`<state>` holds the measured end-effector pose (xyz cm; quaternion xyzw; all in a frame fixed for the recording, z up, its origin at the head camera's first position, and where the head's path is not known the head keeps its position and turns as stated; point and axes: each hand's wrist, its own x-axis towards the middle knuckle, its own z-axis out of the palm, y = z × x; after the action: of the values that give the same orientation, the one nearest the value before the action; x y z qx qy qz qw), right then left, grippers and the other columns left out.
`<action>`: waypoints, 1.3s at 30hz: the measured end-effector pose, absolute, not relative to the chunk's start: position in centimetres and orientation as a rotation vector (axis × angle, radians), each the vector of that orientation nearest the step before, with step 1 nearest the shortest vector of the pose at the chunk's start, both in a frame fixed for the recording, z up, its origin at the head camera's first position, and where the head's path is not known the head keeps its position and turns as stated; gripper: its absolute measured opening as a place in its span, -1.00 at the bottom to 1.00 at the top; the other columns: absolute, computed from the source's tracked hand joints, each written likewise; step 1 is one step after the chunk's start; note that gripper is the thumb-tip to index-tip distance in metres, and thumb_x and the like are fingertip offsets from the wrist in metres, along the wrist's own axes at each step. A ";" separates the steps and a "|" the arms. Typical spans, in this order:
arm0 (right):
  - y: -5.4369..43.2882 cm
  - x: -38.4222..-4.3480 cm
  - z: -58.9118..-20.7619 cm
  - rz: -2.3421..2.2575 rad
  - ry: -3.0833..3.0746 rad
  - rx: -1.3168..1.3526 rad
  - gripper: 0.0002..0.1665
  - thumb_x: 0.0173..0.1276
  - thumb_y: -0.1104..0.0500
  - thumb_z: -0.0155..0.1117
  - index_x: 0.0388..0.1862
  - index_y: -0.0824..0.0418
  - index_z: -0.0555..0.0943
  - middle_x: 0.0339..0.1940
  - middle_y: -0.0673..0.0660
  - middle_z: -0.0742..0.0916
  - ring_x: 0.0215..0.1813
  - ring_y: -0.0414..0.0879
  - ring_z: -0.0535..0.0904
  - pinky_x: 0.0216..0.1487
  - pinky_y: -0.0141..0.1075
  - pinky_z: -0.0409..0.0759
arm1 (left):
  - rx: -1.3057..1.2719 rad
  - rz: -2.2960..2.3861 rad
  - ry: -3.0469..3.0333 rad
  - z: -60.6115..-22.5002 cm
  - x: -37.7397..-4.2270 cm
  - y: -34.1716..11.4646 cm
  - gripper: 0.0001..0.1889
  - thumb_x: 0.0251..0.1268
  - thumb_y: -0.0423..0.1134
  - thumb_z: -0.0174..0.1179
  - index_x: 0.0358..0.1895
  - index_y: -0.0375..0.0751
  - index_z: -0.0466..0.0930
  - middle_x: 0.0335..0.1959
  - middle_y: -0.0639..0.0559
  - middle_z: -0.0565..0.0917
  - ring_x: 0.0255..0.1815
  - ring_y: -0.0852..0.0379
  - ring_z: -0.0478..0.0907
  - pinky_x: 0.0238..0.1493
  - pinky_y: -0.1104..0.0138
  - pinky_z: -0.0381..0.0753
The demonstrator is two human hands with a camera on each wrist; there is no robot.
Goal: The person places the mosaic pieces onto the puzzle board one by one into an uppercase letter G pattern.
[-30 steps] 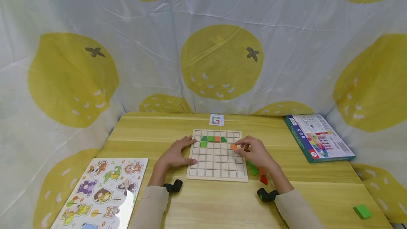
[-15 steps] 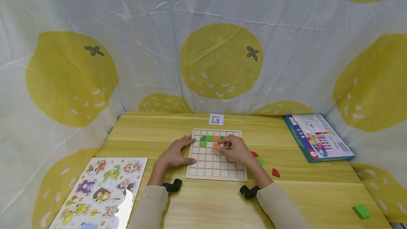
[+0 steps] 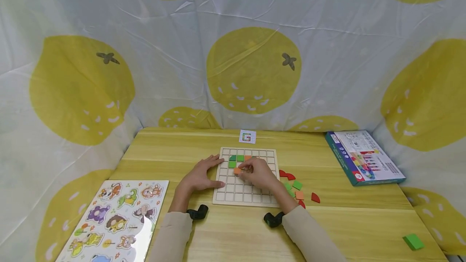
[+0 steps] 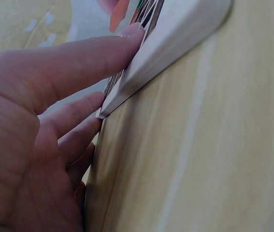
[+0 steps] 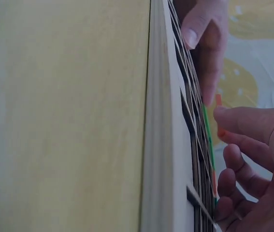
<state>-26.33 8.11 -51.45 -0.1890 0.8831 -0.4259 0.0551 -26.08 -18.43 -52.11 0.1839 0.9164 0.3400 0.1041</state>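
A wooden grid board (image 3: 233, 198) lies mid-table. My left hand (image 3: 198, 177) rests at its left edge with fingers spread, and in the left wrist view the thumb (image 4: 103, 55) lies on the rim. Between thumb and fingertips, my right hand (image 3: 259, 175) pinches an orange square tile (image 3: 237, 171) over the left part of the grid; the right wrist view shows this tile (image 5: 219, 100) raised above the board. In the grid sit a dark green quarter-round tile (image 3: 233, 158), green square tiles (image 3: 232, 164) and another orange tile (image 3: 248, 158). The right hand partly covers that upper row.
Loose red quarter-round tiles (image 3: 315, 197), green squares (image 3: 297, 185) and an orange square (image 3: 299, 195) lie right of the board. Behind it is a small pattern card (image 3: 247, 137). An animal puzzle (image 3: 120, 217) lies left, a box (image 3: 364, 157) back right, a green block (image 3: 413, 241) front right.
My right hand has carried the orange tile leftward across the board, from its right side to the left columns. The loose tiles at right are now more exposed. My left hand stays put.
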 end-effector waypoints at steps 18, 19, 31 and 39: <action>6.4 -26.7 -51.2 -1.193 2.718 -0.558 -0.72 0.33 0.13 0.46 0.01 0.08 0.80 -0.35 -0.04 0.66 -0.34 -0.15 0.50 -0.31 -0.30 0.49 | 0.559 0.999 2.695 -51.9 -26.4 -18.1 -0.07 0.09 0.11 0.52 0.57 0.05 0.35 0.68 0.03 0.17 0.73 -0.14 -0.06 0.67 -0.21 -0.08; 6.4 -26.7 -51.2 -1.193 2.720 -0.558 -0.73 0.33 0.13 0.46 0.01 0.08 0.80 -0.36 -0.04 0.65 -0.35 -0.14 0.49 -0.32 -0.30 0.48 | 0.563 1.002 2.694 -51.9 -26.4 -18.1 -0.07 0.09 0.11 0.53 0.56 0.05 0.35 0.68 0.03 0.17 0.73 -0.14 -0.06 0.67 -0.20 -0.09; 6.3 -26.7 -51.5 -1.223 2.725 -0.536 -0.79 0.34 0.11 0.47 -0.07 0.06 0.81 -0.31 -0.04 0.67 -0.30 -0.14 0.52 -0.28 -0.26 0.53 | 0.541 0.994 2.699 -52.0 -26.4 -18.1 -0.07 0.08 0.13 0.52 0.56 0.08 0.35 0.69 0.04 0.15 0.73 -0.17 -0.07 0.65 -0.26 -0.06; 6.7 -26.5 -51.5 -1.264 2.700 -0.561 -0.82 0.38 0.09 0.43 -0.08 0.05 0.81 -0.32 -0.05 0.66 -0.31 -0.15 0.51 -0.27 -0.29 0.53 | 0.508 0.996 2.691 -51.9 -26.0 -18.4 -0.07 0.09 0.10 0.53 0.57 0.10 0.34 0.69 0.07 0.13 0.73 -0.15 -0.10 0.65 -0.25 -0.07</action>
<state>-26.50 6.66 -51.51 -0.1847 0.8888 -0.4161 0.0537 -26.04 -18.41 -51.94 0.1731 0.9175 0.3396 0.1138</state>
